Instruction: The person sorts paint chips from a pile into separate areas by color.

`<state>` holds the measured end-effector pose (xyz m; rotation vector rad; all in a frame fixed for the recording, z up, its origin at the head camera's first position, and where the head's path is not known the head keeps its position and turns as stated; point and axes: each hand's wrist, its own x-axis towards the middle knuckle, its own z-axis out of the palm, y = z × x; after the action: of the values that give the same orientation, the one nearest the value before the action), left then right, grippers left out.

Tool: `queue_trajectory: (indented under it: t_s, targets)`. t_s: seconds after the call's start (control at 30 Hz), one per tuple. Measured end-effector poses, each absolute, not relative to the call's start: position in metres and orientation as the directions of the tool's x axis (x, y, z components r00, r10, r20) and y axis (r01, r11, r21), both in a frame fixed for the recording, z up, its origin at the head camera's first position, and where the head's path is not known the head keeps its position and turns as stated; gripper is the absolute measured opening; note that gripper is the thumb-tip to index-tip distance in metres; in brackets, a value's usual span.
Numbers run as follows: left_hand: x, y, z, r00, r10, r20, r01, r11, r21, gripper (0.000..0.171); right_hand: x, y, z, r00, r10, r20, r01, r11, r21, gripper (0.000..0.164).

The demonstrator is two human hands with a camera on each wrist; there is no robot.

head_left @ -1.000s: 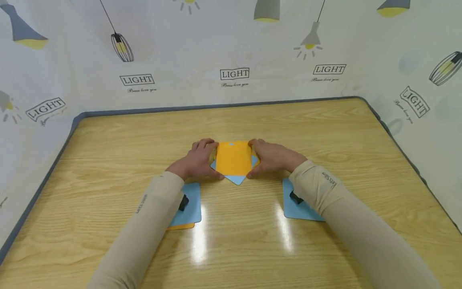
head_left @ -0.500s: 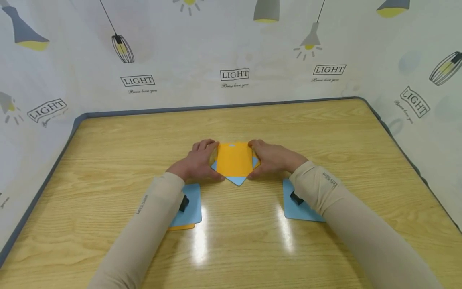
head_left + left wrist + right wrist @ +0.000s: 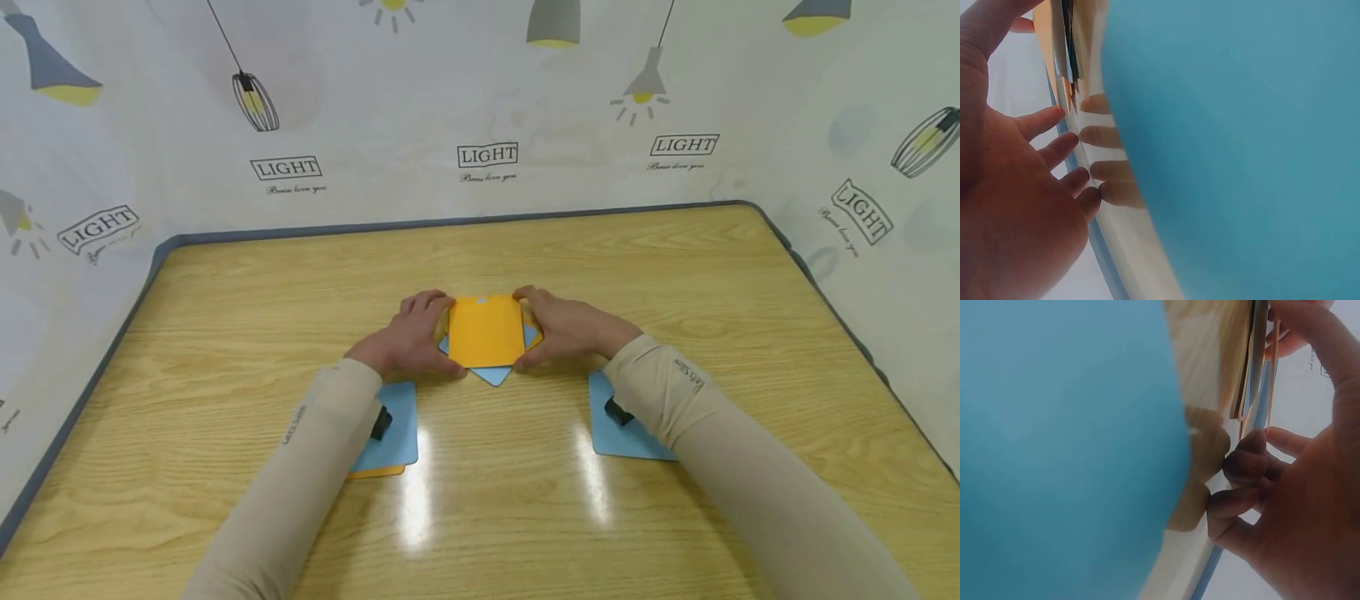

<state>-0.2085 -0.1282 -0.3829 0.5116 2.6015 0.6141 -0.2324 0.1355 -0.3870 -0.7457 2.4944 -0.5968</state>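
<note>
An orange card (image 3: 486, 333) lies flat in the middle of the head view, level over a pile of cards. Beneath it, a blue card (image 3: 495, 376) turned at an angle shows its corners, and another bit of orange peeks out at the sides. My left hand (image 3: 411, 337) holds the top card at its left side, thumb at the near corner and index finger at the far one. At the right side my right hand (image 3: 566, 327) grips it the same way. In the left wrist view the other left fingers (image 3: 1060, 150) touch the tabletop.
Partly under the left sleeve lies a blue card (image 3: 403, 446) over an orange card (image 3: 378, 472). Another blue card (image 3: 633, 443) lies by the right sleeve. Small black objects (image 3: 382, 422) show beside both cuffs. A printed curtain (image 3: 390, 108) rises behind the wooden table (image 3: 510, 508).
The right fingertips have shifted slightly left at the far corner of the orange card, which has moved a touch left. Otherwise the hands stay put.
</note>
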Motion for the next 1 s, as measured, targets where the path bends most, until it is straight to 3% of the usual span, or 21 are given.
queue_trajectory:
  t_s: [1.0]
  targets:
    - [-0.1996,-0.1344,-0.3772,-0.853,0.445,-0.273,0.265,0.82,0.507,0.102,-0.2272,0.1342,-0.3798,-0.712,-0.627,-0.316,-0.346,0.705,-0.619,0.103]
